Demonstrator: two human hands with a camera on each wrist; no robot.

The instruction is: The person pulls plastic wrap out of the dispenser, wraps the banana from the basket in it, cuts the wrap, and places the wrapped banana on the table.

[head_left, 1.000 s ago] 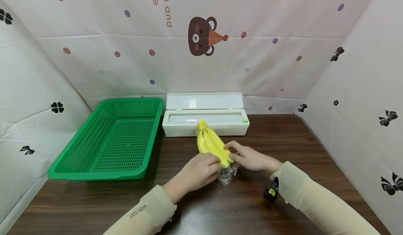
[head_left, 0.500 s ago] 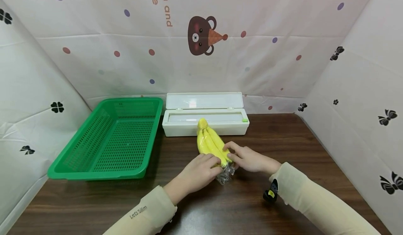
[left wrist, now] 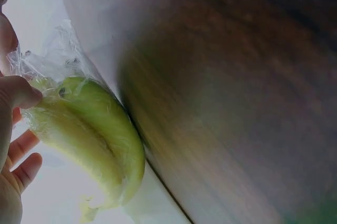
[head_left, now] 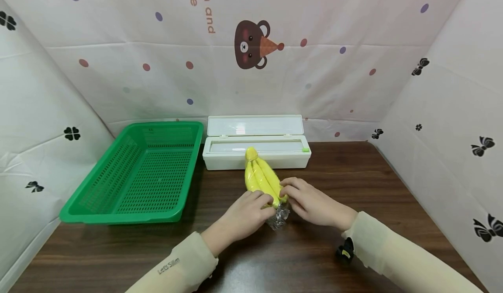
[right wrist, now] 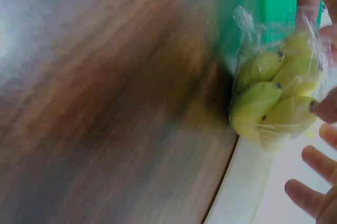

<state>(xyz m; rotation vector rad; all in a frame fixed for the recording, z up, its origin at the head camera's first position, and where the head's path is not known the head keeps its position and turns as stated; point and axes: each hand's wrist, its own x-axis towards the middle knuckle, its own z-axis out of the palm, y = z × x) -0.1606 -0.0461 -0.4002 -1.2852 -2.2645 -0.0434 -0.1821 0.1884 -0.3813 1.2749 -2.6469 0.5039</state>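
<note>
A bunch of yellow bananas [head_left: 260, 180], covered in clear plastic wrap [head_left: 279, 218], lies on the table with its stem against a white cling film dispenser [head_left: 257, 160]. Loose wrap bunches up past the banana tips. My left hand [head_left: 246, 214] curls over the left of the tip end; in the left wrist view its thumb [left wrist: 23, 92] presses the wrap. From the right, my right hand [head_left: 314, 203] holds the other side of the tip end with bent fingers. The right wrist view shows one of its fingertips [right wrist: 327, 107] against a dark banana tip [right wrist: 313, 104], other fingers spread apart.
A green perforated basket [head_left: 178, 210] stands on the left of the brown wooden table [head_left: 338, 166]. Behind the dispenser's body its lid [head_left: 255, 126] stands raised. Printed white cloth [head_left: 334, 83] walls the table at the back and sides.
My right hand has shifted slightly and bent its fingers further in over the tip end. The loose wrap is more gathered, and the bananas have shifted slightly left.
</note>
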